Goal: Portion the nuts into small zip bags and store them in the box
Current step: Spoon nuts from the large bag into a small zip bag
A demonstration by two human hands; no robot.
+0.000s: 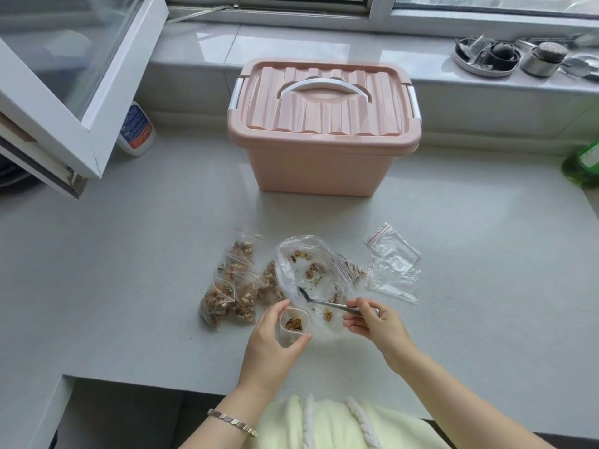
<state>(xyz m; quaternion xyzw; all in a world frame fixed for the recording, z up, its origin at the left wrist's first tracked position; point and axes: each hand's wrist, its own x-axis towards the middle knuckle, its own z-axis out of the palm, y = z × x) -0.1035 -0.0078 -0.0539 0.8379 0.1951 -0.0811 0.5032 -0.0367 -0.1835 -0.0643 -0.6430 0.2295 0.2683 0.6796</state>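
Brown nut pieces (293,324) sit in a small zip bag (287,338) whose mouth is spread open. The left hand (269,345) holds this bag upright just above the grey desk (129,270), with fingers and thumb curled round its sides. Touching it on the right lies a large clear plastic bag (311,264), open, with only scattered nut bits inside. The right hand (372,325) pinches the handle of a metal spoon (324,303), and the spoon's bowl reaches into the large bag. To the left, several filled zip bags (223,286) lie heaped on the desk. To the right, empty zip bags (392,264) lie flat. Farther back stands the pink storage box (324,163) with its lid (324,115) on and its white handle (325,85) folded down. A silver bracelet (231,422) circles the left wrist.
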